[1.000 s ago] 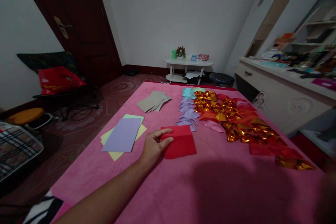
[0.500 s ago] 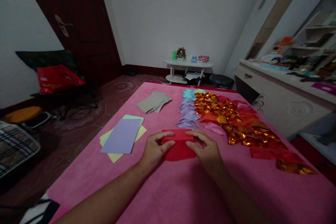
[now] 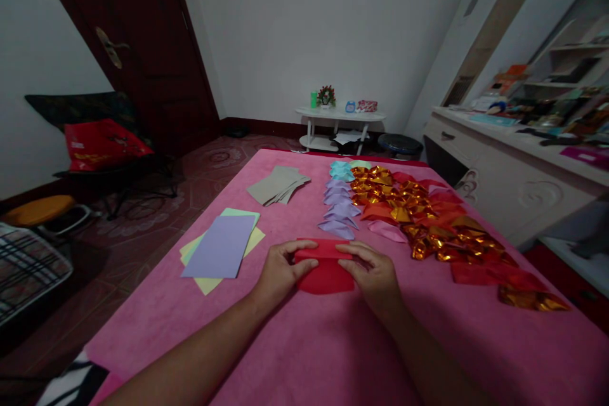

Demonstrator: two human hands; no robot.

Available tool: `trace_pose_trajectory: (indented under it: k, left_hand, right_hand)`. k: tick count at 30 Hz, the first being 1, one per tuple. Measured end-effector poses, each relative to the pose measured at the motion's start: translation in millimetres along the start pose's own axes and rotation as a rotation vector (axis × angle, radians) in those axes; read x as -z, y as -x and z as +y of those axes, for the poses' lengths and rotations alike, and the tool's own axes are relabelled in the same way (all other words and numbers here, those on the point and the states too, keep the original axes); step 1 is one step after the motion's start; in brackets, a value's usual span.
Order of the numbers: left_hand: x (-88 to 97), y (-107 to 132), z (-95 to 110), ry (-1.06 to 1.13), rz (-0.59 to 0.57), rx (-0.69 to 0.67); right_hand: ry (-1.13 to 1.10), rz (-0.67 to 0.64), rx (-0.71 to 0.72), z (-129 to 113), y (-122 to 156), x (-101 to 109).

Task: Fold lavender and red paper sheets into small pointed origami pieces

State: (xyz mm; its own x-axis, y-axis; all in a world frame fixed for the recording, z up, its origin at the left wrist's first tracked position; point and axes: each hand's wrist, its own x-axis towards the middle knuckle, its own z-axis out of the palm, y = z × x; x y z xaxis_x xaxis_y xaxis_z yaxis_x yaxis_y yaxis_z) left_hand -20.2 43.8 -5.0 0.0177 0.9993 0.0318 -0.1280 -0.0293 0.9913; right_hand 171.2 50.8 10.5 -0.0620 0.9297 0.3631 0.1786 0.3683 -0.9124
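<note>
on the pink table [image 3: 333, 342], many folded pieces [image 3: 428, 222] lie far right, seemingly done; flat sheets [image 3: 221, 244] at left wait unfolded. near the middle, the red paper [image 3: 326, 274] looks part-folded, left hand [image 3: 278, 273] and right hand [image 3: 373, 276] both pinching its far edge.

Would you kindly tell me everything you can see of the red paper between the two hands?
The red paper is a plain matte sheet, seemingly thin, lying flat on the pink cloth. Its far edge looks doubled over into a narrow band. The left hand pinches that band at the left end, the right hand at the right end, covering both corners. The near edge looks curved. It lies just short of the row of purple folded pieces.
</note>
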Motion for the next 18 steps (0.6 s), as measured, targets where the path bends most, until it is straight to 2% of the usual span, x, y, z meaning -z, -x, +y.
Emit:
trace_pose_trajectory:
  k: [4, 12, 18]
  left_hand:
    - [-1.1, -0.3, 0.3, -0.045, 0.026, -0.011]
    - [1.5, 2.8, 7.4, -0.377, 0.056, -0.292]
    - [2.6, 5.1, 11.0, -0.594, 0.155, -0.514]
  right_hand:
    - [0.063, -0.025, 0.082, 0.0, -0.4, 0.0]
    - [0.017, -0.01, 0.083, 2.1, 1.6, -0.9]
    - [-0.023, -0.01, 0.078, -0.3, 2.6, -0.5]
